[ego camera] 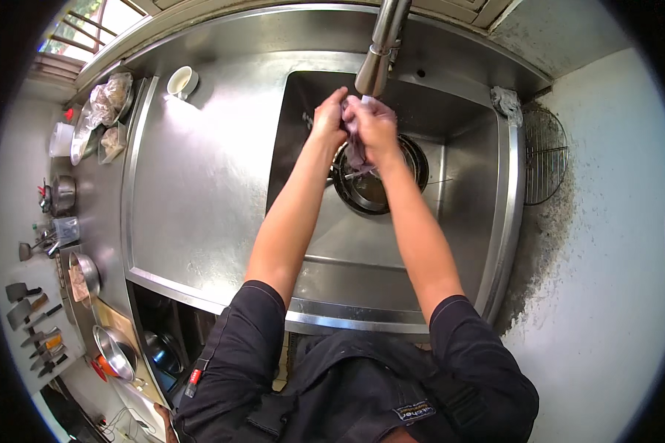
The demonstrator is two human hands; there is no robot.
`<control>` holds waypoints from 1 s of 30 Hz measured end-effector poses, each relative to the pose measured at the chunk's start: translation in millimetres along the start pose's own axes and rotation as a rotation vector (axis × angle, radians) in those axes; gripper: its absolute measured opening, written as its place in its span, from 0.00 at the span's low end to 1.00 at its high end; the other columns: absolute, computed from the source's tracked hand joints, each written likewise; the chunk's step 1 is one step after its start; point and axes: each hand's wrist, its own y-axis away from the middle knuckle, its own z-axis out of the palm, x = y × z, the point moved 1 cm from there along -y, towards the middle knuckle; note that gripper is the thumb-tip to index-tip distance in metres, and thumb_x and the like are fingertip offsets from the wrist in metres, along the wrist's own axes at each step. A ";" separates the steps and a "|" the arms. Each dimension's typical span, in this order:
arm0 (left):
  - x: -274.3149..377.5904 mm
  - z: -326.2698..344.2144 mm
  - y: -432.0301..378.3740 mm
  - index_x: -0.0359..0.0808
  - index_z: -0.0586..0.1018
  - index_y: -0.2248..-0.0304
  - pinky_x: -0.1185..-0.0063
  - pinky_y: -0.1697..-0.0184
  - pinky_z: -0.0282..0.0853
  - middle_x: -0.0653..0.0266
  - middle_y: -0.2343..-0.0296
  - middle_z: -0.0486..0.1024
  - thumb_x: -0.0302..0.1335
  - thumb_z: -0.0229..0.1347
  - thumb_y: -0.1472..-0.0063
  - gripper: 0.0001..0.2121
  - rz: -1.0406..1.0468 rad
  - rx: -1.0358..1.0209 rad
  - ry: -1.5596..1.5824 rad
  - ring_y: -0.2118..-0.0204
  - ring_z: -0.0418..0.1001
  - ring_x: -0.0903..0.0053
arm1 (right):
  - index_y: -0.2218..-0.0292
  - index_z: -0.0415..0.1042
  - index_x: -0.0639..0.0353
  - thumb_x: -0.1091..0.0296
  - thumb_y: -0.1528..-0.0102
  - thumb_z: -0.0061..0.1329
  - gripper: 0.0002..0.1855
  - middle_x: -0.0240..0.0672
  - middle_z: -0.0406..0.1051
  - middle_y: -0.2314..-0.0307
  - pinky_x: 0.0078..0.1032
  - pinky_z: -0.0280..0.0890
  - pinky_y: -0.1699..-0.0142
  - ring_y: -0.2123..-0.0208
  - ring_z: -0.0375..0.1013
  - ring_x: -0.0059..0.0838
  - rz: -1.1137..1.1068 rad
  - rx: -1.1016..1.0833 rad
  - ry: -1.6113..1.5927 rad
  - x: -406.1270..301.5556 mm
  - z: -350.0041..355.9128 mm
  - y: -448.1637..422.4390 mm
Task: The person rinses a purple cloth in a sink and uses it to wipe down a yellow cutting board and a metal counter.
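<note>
Both of my hands grip a wet, greyish-mauve cloth (356, 150) under the faucet spout (372, 72). My left hand (330, 117) holds its left side, and my right hand (376, 124), slightly blurred, closes on it from the right. The cloth's lower end hangs down between my wrists. Beneath it, a dark round pan (366, 205) lies on the floor of the stainless steel sink (465, 194), partly hidden by my forearms. Some liquid seems to lie in the pan, and a thin handle shows by my left wrist.
A white cup (182, 82) stands on the steel drainboard (199, 183) to the left. Bagged food (111, 99), a pot (64, 195) and metal bowls (113, 351) line the left counter. Several knives (44, 338) hang on the wall. A round wire rack (546, 158) leans right of the sink.
</note>
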 end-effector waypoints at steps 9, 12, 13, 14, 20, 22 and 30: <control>-20.1 5.0 36.1 0.33 0.77 0.57 0.72 0.58 0.74 0.60 0.62 0.78 0.42 0.52 0.36 0.19 0.111 -0.040 -0.286 0.64 0.77 0.72 | 0.77 0.74 0.65 0.60 0.55 0.50 0.15 0.52 0.73 0.79 0.41 0.69 0.65 0.74 0.75 0.53 -0.408 0.280 1.095 4.4 -11.0 -46.4; 10.4 15.5 63.1 0.35 0.77 0.54 0.74 0.57 0.70 0.64 0.60 0.79 0.44 0.56 0.38 0.22 -0.278 -0.287 -0.604 0.60 0.75 0.78 | 0.68 0.75 0.60 0.49 0.50 0.51 0.20 0.47 0.75 0.74 0.37 0.69 0.62 0.70 0.76 0.49 -0.263 0.190 0.770 -17.9 -25.3 -47.3; 27.4 14.4 55.0 0.35 0.79 0.57 0.77 0.54 0.69 0.66 0.62 0.79 0.43 0.56 0.38 0.19 -0.078 -0.442 -0.699 0.60 0.75 0.78 | 0.68 0.75 0.60 0.49 0.50 0.51 0.20 0.47 0.75 0.74 0.37 0.69 0.62 0.70 0.76 0.49 -0.261 0.186 0.766 -12.2 -24.6 -42.2; 36.5 7.2 53.6 0.35 0.79 0.57 0.78 0.54 0.68 0.66 0.63 0.79 0.42 0.56 0.38 0.18 0.004 -0.446 -0.542 0.61 0.75 0.78 | 0.67 0.75 0.60 0.44 0.47 0.50 0.24 0.46 0.75 0.74 0.35 0.68 0.63 0.70 0.75 0.48 -0.232 0.018 0.812 -4.9 -23.7 -35.1; 38.7 -7.2 40.4 0.33 0.76 0.63 0.67 0.44 0.64 0.56 0.63 0.78 0.38 0.51 0.36 0.15 -0.112 -0.344 0.182 0.56 0.74 0.65 | 0.66 0.78 0.61 0.60 0.43 0.56 0.12 0.30 0.75 0.70 0.18 0.67 0.62 0.70 0.73 0.19 0.143 -0.086 0.324 -28.5 -53.5 -13.2; 17.3 -19.8 17.0 0.34 0.75 0.66 0.67 0.50 0.69 0.55 0.64 0.78 0.40 0.47 0.34 0.15 -0.182 -0.279 0.120 0.60 0.75 0.65 | 0.66 0.78 0.60 0.62 0.43 0.56 0.11 0.29 0.75 0.71 0.18 0.67 0.63 0.71 0.72 0.18 0.081 -0.088 0.139 -35.4 -20.6 -4.6; -51.1 -7.9 -6.7 0.35 0.77 0.62 0.71 0.62 0.70 0.61 0.67 0.76 0.48 0.45 0.34 0.22 0.602 -0.025 -0.900 0.66 0.74 0.70 | 0.75 0.74 0.65 0.56 0.54 0.56 0.17 0.48 0.71 0.81 0.36 0.68 0.67 0.76 0.74 0.46 -0.282 0.282 0.998 21.6 -23.4 -39.7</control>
